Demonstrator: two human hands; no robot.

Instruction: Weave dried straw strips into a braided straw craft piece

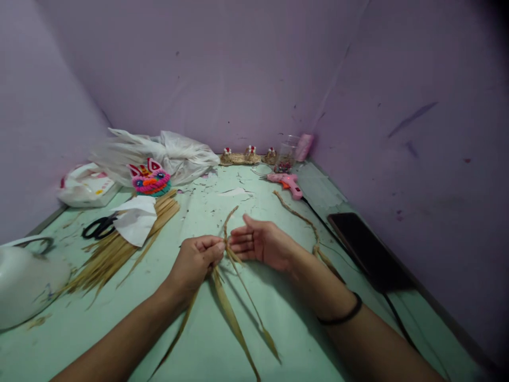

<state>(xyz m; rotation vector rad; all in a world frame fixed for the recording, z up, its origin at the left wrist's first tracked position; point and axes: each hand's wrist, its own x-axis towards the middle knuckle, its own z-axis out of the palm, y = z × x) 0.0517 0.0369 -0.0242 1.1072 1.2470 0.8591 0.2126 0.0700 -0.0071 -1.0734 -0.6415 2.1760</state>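
Note:
Between thumb and fingers, my left hand (202,253) pinches a braid of dry plant fibre (226,229). The finished-looking twisted end points up and away, while loose flat strands (230,307) fan out below toward me. My right hand (262,241) is beside the braid, thumb raised and fingers stretched out, its fingertips close to the strands; whether they touch I cannot tell. Another fibre braid (298,215) lies on the table to the right of that hand.
Left: a bundle of dry strips (107,265) under black scissors (98,228) and white paper (136,218), plus a white rounded object (27,284). Right: a pink glue gun (289,184) and a phone (369,249). Behind: a plastic bag (170,156), a colourful fuzzy figure (151,180), a clear cup (287,154).

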